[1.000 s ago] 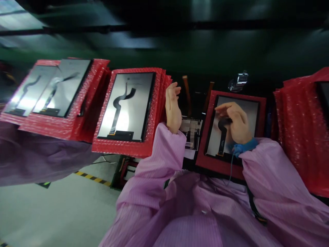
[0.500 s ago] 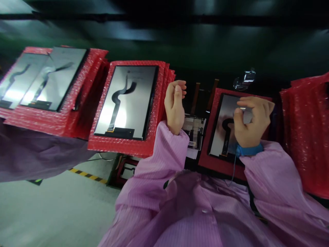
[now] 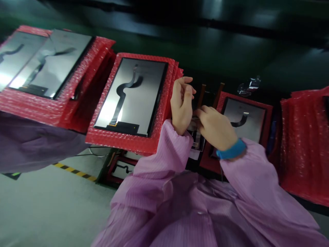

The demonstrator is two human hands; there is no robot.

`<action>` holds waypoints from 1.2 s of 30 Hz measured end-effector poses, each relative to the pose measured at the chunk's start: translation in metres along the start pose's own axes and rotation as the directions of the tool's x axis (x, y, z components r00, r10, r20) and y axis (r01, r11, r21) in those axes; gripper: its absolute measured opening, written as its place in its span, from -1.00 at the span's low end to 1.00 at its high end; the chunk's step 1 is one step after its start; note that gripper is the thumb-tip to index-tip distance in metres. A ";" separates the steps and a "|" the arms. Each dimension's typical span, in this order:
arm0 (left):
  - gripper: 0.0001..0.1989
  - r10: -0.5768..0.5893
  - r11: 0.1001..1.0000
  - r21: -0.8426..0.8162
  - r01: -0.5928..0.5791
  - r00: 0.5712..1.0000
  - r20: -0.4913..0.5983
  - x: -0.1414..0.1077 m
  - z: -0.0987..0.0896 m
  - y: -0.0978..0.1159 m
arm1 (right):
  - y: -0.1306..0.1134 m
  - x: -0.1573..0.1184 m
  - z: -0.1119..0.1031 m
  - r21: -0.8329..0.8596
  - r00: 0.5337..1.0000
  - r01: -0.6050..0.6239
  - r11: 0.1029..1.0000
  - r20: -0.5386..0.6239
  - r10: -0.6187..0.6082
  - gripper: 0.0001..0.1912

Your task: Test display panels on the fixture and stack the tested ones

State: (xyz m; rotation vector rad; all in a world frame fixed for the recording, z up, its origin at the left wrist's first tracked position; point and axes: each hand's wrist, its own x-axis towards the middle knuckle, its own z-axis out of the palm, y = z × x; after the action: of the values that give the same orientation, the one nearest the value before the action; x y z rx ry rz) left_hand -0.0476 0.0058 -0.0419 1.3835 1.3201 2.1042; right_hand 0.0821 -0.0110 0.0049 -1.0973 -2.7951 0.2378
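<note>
My left hand (image 3: 181,105) hovers at the right edge of a red bubble-wrap stack, its fingers loosely curled and thumb apart, with nothing visible in it. On that stack lies a silvery display panel (image 3: 140,89) with a curved black flex cable (image 3: 120,99). Just right of it, my right hand (image 3: 216,126), with a blue wrist strap (image 3: 232,149), has its fingertips pinched together near the left hand. What they hold, if anything, is hidden. Below these fingertips is a partly covered dark part with a label (image 3: 197,139). Another display panel (image 3: 253,120) lies beyond the right hand.
More panels (image 3: 61,58) rest on a red bubble-wrap stack at left, beside a person's purple sleeve (image 3: 38,142). Red bubble-wrap bags (image 3: 304,140) stand at right. A clear shiny object (image 3: 250,85) sits at the back. Yellow-black tape (image 3: 74,171) marks the floor.
My right hand has moved left from over the right-hand panel to beside my left hand, leaving that panel's cable end exposed. The left hand stays by the stack. The view has shifted slightly.
</note>
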 end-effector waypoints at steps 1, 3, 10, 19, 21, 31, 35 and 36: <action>-0.89 -0.015 1.000 -0.001 0.015 1.000 -0.010 0.000 0.000 0.001 | 0.000 0.008 0.010 -0.002 0.999 -0.024 1.000 0.029 0.024 -0.79; -0.90 -0.056 0.998 0.019 0.056 0.998 -0.015 0.000 -0.001 0.001 | 0.003 0.017 0.027 0.011 0.998 -0.049 0.999 0.044 0.049 -0.78; -0.85 -0.092 0.937 0.349 0.034 0.984 0.152 -0.005 -0.015 -0.003 | 0.013 0.016 0.047 0.106 0.997 -0.063 0.992 -0.043 0.068 -0.75; -0.75 -0.206 0.636 0.758 -0.142 0.916 0.345 -0.042 -0.048 -0.012 | 0.016 0.018 0.054 0.142 0.989 -0.029 0.989 -0.142 0.049 -0.74; -0.73 -0.255 0.586 0.796 -0.155 0.896 0.363 -0.044 -0.049 -0.009 | 0.016 0.017 0.052 0.128 0.992 -0.019 0.992 -0.123 0.035 -0.75; -0.76 -0.573 0.279 0.893 -0.353 0.685 0.450 -0.019 -0.028 0.032 | 0.028 0.016 0.049 0.041 0.986 0.115 0.993 -0.125 -0.109 -0.77; -0.71 -0.605 0.261 0.884 -0.388 0.648 0.463 -0.011 -0.023 0.042 | 0.030 0.019 0.052 0.009 0.979 0.148 0.989 -0.143 -0.145 -0.74; -0.71 -0.613 0.264 0.878 -0.399 0.634 0.472 -0.009 -0.022 0.044 | 0.031 0.019 0.052 -0.001 0.980 0.147 0.989 -0.139 -0.146 -0.74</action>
State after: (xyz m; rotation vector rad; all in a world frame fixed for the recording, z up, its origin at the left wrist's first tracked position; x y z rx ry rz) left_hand -0.0520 -0.0355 -0.0135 2.0718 2.1944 0.0104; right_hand 0.0793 0.0192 -0.0504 -0.8649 -2.7312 0.1522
